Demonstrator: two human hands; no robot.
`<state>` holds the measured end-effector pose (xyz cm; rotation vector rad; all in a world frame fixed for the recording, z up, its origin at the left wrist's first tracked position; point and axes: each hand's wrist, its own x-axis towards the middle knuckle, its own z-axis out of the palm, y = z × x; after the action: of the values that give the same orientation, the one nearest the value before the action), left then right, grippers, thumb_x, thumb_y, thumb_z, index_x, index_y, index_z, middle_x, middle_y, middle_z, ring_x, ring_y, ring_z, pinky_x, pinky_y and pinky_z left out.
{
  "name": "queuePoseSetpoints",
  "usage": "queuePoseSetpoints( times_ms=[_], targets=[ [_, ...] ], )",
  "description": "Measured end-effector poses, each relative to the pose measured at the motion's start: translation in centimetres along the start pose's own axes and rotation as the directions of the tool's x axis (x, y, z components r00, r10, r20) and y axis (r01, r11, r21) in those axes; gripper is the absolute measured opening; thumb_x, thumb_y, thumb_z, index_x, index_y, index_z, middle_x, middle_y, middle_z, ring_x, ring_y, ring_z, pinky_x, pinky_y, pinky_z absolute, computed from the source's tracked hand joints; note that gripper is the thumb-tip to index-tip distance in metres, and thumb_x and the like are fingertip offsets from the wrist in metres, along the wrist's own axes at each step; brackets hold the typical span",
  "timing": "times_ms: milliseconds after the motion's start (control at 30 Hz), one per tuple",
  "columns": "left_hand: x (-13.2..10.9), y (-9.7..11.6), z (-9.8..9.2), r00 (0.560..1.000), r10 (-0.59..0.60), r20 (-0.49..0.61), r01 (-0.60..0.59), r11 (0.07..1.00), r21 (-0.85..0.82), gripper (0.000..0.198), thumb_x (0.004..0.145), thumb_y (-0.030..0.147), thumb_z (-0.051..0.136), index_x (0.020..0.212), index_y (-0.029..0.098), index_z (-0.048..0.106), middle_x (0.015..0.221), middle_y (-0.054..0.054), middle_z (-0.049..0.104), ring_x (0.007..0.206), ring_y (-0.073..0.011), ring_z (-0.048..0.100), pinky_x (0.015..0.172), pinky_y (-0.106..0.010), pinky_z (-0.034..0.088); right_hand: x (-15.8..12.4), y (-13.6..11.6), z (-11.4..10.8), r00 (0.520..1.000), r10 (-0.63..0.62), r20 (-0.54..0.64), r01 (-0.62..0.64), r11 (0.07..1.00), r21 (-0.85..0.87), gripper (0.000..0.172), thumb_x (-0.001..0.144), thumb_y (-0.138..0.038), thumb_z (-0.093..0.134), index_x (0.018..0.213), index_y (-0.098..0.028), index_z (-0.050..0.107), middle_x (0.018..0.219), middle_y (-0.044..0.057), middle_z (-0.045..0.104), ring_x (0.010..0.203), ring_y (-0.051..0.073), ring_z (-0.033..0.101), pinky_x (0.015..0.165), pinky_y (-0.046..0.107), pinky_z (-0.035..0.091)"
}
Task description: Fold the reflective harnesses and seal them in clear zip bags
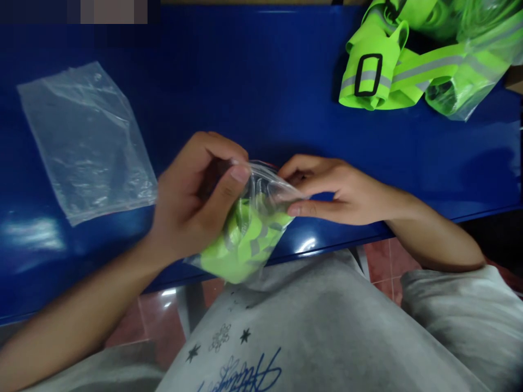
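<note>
Neon-green webbing [245, 239] with grey strips lies bunched inside a clear plastic bag [265, 184], which is held tilted between the two hands at the near edge of the worktop [253, 81], its lower end pointing toward the grey shirt [327, 316]. The left hand [192, 190] pinches the bag's upper edge between thumb and forefinger; the right hand [330, 190] has thumb and fingers closed about the corner at the other end. Whether the mouth is sealed cannot be told. If it gapes, a slackened pinch could let the slick film slip, and the webbing might slide out toward the lap. Tugging the two ends apart too hard could stretch or split the thin film, and a fold of webbing caught at the edge would likely hold it unevenly. Farther out, a flat bag [93, 147] lies on the worktop just beside the left hand, where a sweep of the wrist could drag or crease it. Well apart at the far right, green straps [429, 65] with a black buckle [358, 77] lie heaped among more plastic, so pulling one could snag others.
</note>
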<state>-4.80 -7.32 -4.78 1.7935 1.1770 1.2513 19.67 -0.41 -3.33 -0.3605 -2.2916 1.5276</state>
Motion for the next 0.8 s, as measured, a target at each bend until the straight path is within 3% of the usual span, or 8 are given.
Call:
queuePoseSetpoints(
  times_ms=[100, 167, 267, 333, 433, 567, 633, 800],
  targets=[
    [1.0, -0.5, -1.7, 1.000, -0.008, -0.006, 0.007, 0.990, -0.144, 0.016, 0.090, 0.013, 0.075, 0.103, 0.019, 0.070, 0.095, -0.004, 0.067, 0.082, -0.0116, 0.062, 0.065, -0.026, 0.051, -0.1, -0.1, -0.3, 0.959, 0.103, -0.264, -0.101, 0.995, 0.022, 0.025, 0.095, -0.041, 0.074, 0.110, -0.021, 0.077, 0.126, 0.008, 0.065, 0.119, 0.020, 0.063, 0.095, 0.032, 0.058],
    [1.4, -1.2, -3.0, 0.998, -0.050, 0.033, 0.055, 0.981, -0.188, 0.030, 0.082, 0.010, 0.084, 0.107, 0.018, 0.072, 0.107, -0.005, 0.071, 0.094, -0.0133, 0.068, 0.075, -0.026, 0.059, -0.1, -0.1, -0.6, 0.915, 0.194, -0.355, -0.183, 0.981, 0.065, 0.028, 0.089, -0.043, 0.081, 0.103, -0.020, 0.077, 0.124, 0.008, 0.066, 0.117, 0.021, 0.064, 0.090, 0.031, 0.061],
    [1.8, -2.6, -4.9, 0.988, -0.098, 0.120, 0.114, 0.983, -0.143, 0.039, 0.074, 0.014, 0.092, 0.108, 0.018, 0.074, 0.110, -0.005, 0.075, 0.097, -0.0171, 0.074, 0.075, -0.030, 0.066, -0.3, -0.1, -1.3, 0.894, 0.281, -0.348, -0.259, 0.960, 0.111, 0.029, 0.084, -0.044, 0.085, 0.091, -0.018, 0.073, 0.106, 0.006, 0.070, 0.100, 0.019, 0.068, 0.083, 0.031, 0.063],
    [1.9, -3.2, -5.7, 0.991, -0.120, 0.061, 0.126, 0.986, -0.110, 0.041, 0.071, 0.018, 0.095, 0.107, 0.018, 0.074, 0.099, -0.001, 0.077, 0.086, -0.0136, 0.074, 0.070, -0.026, 0.065, -0.4, 0.1, -1.8, 0.887, 0.311, -0.340, -0.298, 0.950, 0.091, 0.029, 0.083, -0.043, 0.087, 0.088, -0.019, 0.071, 0.096, 0.004, 0.071, 0.088, 0.017, 0.068, 0.077, 0.030, 0.063],
    [1.9, -2.8, -5.1, 0.978, -0.199, -0.062, 0.191, 0.975, -0.113, 0.036, 0.082, 0.031, 0.089, 0.111, 0.020, 0.071, 0.097, 0.002, 0.076, 0.077, -0.0073, 0.070, 0.068, -0.019, 0.061, -0.4, 0.3, -2.0, 0.894, 0.293, -0.338, -0.279, 0.956, 0.091, 0.028, 0.082, -0.039, 0.088, 0.090, -0.019, 0.069, 0.089, 0.002, 0.070, 0.080, 0.015, 0.067, 0.075, 0.029, 0.061],
    [1.1, -0.9, -2.4, 0.910, -0.378, 0.169, 0.405, 0.897, -0.176, 0.073, 0.080, 0.062, 0.082, 0.136, 0.022, 0.060, 0.119, -0.010, 0.077, 0.094, -0.0185, 0.077, 0.074, -0.028, 0.065, -0.2, 0.1, -1.8, 0.922, 0.257, -0.290, -0.197, 0.955, 0.220, 0.024, 0.087, -0.030, 0.084, 0.100, -0.020, 0.067, 0.097, 0.001, 0.071, 0.087, 0.014, 0.070, 0.082, 0.029, 0.061],
    [0.7, -0.4, -1.6, 0.886, -0.415, 0.206, 0.447, 0.883, -0.142, 0.082, 0.075, 0.060, 0.087, 0.141, 0.022, 0.056, 0.114, -0.010, 0.078, 0.093, -0.0220, 0.078, 0.073, -0.031, 0.066, -0.1, -0.2, -1.9, 0.915, 0.263, -0.306, -0.186, 0.948, 0.259, 0.026, 0.084, -0.025, 0.085, 0.103, -0.021, 0.067, 0.094, -0.001, 0.071, 0.085, 0.012, 0.070, 0.079, 0.026, 0.060],
    [0.5, -0.4, -2.1, 0.901, -0.407, 0.150, 0.426, 0.895, -0.129, 0.056, 0.087, 0.045, 0.083, 0.135, 0.021, 0.066, 0.080, -0.003, 0.078, 0.073, -0.0208, 0.078, 0.068, -0.032, 0.065, -0.1, -1.0, -2.5, 0.884, 0.390, -0.256, -0.283, 0.885, 0.370, 0.040, 0.081, -0.025, 0.088, 0.114, -0.020, 0.068, 0.080, -0.005, 0.067, 0.069, 0.010, 0.064, 0.063, 0.022, 0.054]
  ],
)
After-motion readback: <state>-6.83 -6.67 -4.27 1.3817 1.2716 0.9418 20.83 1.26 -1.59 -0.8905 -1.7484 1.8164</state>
